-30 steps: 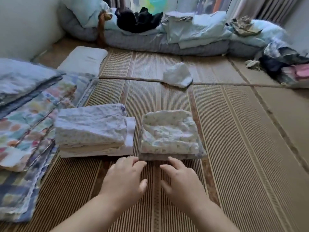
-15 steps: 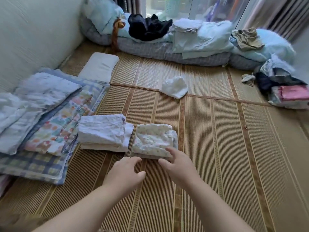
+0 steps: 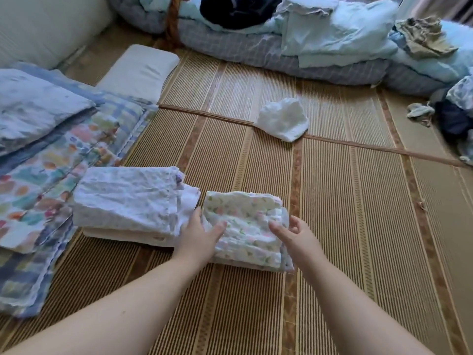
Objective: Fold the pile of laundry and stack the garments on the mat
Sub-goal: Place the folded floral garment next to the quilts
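Your left hand (image 3: 198, 234) and right hand (image 3: 294, 235), hovering short a moment ago, now grip the floral pile (image 3: 245, 221) just right of the white pile (image 3: 128, 201), so it looks ready to move.

I had only the one wide-angle head camera. It looked forward and steeply down from near the striped woven straw floor mat (image 3: 332, 201) and faced the rolled blue-grey checked bedding (image 3: 230, 47) along the far edge.
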A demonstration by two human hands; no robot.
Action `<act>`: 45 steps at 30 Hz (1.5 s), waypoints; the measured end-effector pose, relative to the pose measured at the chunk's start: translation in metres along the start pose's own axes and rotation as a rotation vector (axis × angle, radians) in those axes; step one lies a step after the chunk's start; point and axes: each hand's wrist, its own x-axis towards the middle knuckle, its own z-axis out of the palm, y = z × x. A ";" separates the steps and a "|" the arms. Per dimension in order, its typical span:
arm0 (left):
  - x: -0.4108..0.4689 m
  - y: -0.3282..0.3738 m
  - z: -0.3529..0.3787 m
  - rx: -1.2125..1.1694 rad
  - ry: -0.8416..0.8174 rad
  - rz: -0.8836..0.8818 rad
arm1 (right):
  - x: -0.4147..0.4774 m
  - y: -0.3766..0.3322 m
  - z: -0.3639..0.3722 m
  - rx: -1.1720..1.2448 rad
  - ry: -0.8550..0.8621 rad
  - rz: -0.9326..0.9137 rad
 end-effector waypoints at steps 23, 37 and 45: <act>0.116 -0.055 0.044 -0.459 -0.422 -0.318 | 0.140 0.066 0.002 0.197 -0.344 0.070; -0.011 0.039 0.105 -0.585 -0.680 -0.332 | -0.002 0.069 -0.135 0.379 -0.134 0.093; -0.144 0.126 0.245 -0.611 -0.884 -0.377 | -0.129 0.127 -0.310 0.551 0.062 0.067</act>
